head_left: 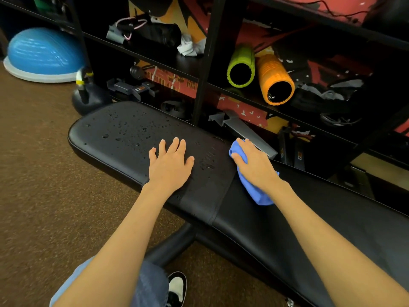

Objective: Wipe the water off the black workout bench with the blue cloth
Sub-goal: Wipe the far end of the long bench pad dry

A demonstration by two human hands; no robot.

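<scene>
Both forearms reach forward over the bench (243, 229). The left hand (170, 165) lies palm down on the left pad, fingers straight and slightly spread, holding nothing. The right hand (254, 165) has its fingers curled over the blue cloth (256, 193) and presses it to the bench beside the far edge, just right of the pad seam. Water droplets (124, 131) cover the left pad beyond the left hand. A black shelf rack (202, 63) stands close behind the far edge. Brown floor (44, 173) lies open to the near left.
</scene>
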